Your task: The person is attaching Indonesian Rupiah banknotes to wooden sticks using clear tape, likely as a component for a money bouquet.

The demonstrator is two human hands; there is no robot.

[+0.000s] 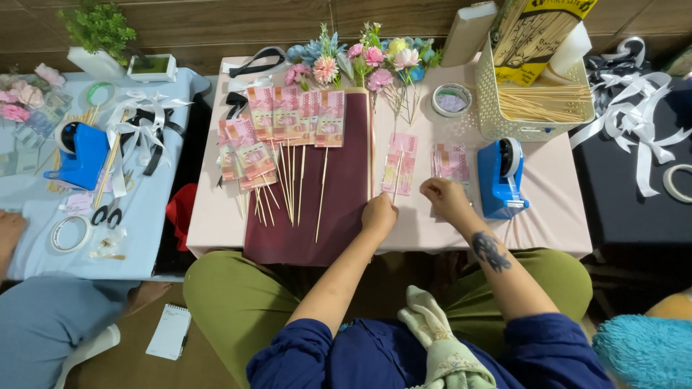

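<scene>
Your left hand [379, 213] pinches a skewer [396, 176] on the banknote [401, 163]; your right hand [443, 199], seemingly clenched right of it, could knock the banknote stack [451, 160] askew.

A tall yellow-and-black printed cardboard package [539, 32] stands tilted in the white perforated plastic basket [533, 115] at the pink worktop's [562, 216] far right corner.

Blue tape dispenser [501, 178] right, white basket [504, 115] of sticks behind, artificial flowers [360, 61] at back, scissors [107, 213] left.
</scene>
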